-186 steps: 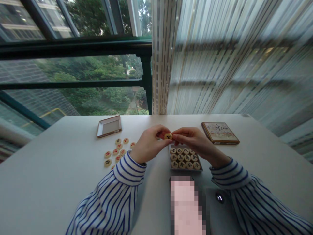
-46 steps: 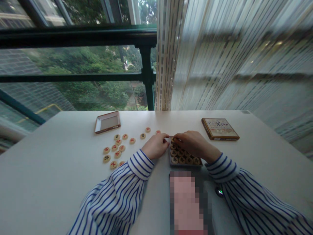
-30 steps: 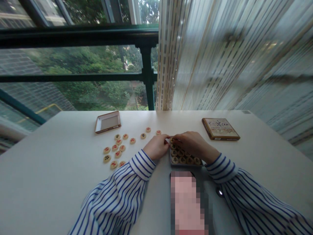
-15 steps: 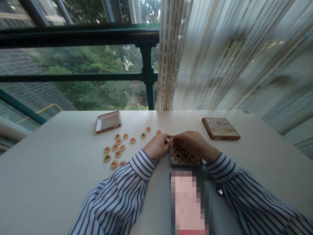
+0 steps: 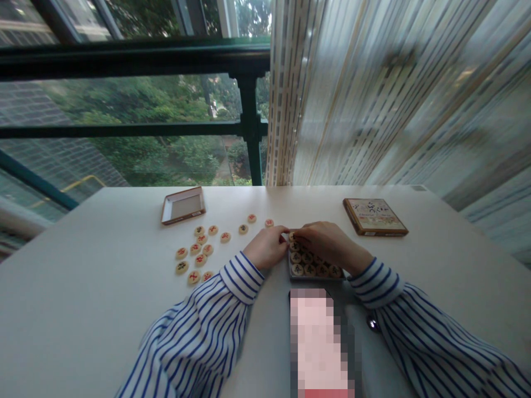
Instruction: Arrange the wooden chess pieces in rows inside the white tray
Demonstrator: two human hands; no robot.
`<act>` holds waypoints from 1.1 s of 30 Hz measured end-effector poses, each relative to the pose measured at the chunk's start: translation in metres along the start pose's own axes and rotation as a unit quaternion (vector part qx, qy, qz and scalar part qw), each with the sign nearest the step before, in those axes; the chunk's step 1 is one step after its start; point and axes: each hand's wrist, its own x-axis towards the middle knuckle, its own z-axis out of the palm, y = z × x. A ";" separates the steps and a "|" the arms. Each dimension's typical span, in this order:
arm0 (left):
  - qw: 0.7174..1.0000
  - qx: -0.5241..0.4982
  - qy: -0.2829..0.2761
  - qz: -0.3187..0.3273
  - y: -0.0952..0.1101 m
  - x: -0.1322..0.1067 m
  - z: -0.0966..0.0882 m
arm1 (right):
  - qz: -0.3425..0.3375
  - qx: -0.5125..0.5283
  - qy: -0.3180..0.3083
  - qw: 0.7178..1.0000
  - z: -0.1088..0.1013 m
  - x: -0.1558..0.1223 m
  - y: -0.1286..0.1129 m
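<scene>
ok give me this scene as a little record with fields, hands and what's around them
left hand: at the far left corner of the box
right hand: over the box, fingertips at its far left pieces
pieces in box: round, black marks on those visible
loose pieces: left of the box, mostly red marks, some black
open tray: far left
flat picture box: far right

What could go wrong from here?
1. The right hand covers part of the box, so a badly seated piece there might go unnoticed.
2. The left sleeve partly hides a loose red-marked piece; moving that arm could knock it.
3. The left hand, at the box's edge, might nudge the box.
</scene>
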 end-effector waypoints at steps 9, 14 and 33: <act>1.000 -0.004 -0.003 -0.001 0.000 0.000 -0.001 | 0.001 0.003 -0.001 1.000 0.000 0.000 0.000; 1.000 -0.009 -0.010 -0.010 0.002 0.001 -0.001 | -0.003 0.003 -0.007 1.000 0.001 0.000 0.000; 1.000 -0.005 0.001 0.001 0.000 0.000 0.001 | 0.027 -0.005 0.017 0.999 -0.003 0.000 0.008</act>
